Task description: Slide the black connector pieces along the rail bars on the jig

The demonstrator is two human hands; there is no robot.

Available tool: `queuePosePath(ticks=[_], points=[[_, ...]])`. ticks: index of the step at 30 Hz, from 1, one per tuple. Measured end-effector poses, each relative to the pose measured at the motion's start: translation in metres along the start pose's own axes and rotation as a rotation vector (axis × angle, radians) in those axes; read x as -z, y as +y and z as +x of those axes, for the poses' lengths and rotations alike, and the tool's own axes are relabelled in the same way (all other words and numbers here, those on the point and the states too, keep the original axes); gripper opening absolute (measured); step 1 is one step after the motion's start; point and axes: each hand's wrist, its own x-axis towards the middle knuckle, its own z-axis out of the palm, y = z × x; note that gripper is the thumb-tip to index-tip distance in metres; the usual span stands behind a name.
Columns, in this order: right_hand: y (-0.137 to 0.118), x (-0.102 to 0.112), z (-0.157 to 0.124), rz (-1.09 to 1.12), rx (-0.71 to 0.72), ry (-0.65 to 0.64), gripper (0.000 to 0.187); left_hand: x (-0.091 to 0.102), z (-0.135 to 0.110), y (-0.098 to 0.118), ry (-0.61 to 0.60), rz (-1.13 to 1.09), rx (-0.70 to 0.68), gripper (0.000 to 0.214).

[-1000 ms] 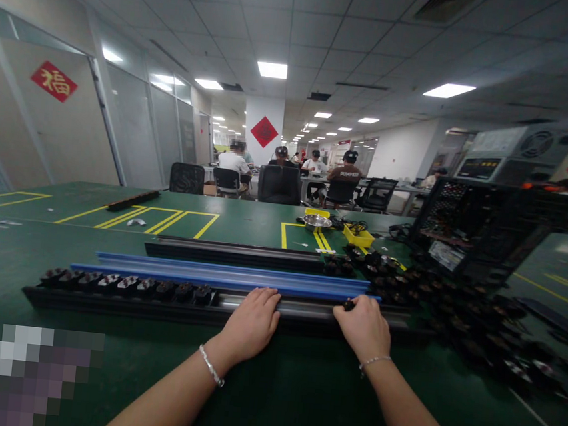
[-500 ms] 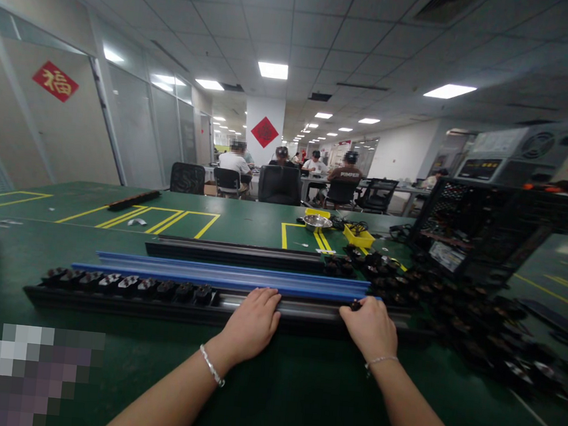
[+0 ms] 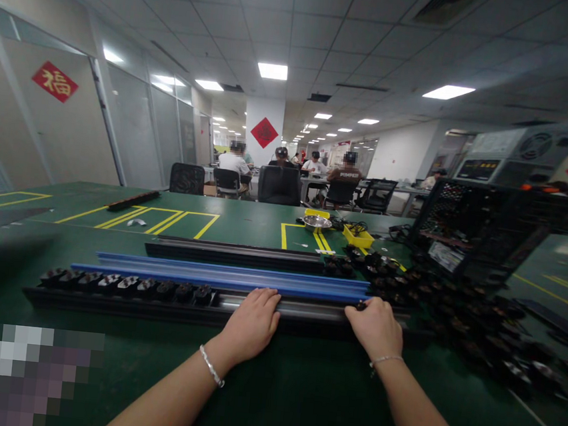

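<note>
Left fingers [image 3: 266,297] together over black rail's edge [image 3: 313,324], right fingers [image 3: 377,306] pinching black part [image 3: 361,305]; open channel [image 3: 312,310] between

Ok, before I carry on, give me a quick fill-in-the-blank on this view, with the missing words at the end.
1. The left hand rests on the front black ____.
2. The row of plug-like parts sits toward that piece's ____ end.
3. The right hand pinches a small part coloured ____.
4. The metal bowl stands beside an open bin coloured ____.

Missing words: rail; left; black; yellow.
</note>
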Motion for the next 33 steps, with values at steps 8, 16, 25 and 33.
queuePosePath(ticks=[8,16,25,33], points=[[0.006,0.002,0.004,-0.008,-0.020,0.003,0.042,0.000,0.000,0.000,0.007,-0.012,-0.002,0.039],[0.011,0.001,0.007,-0.022,-0.030,0.017,0.043,0.001,0.000,0.000,0.000,-0.015,0.003,0.040],[0.018,0.002,0.013,-0.031,-0.049,0.011,0.046,-0.002,0.000,-0.001,0.014,-0.008,-0.003,0.039],[0.026,0.002,0.017,-0.041,-0.067,0.038,0.045,-0.004,0.000,-0.002,0.016,-0.007,-0.001,0.040]])
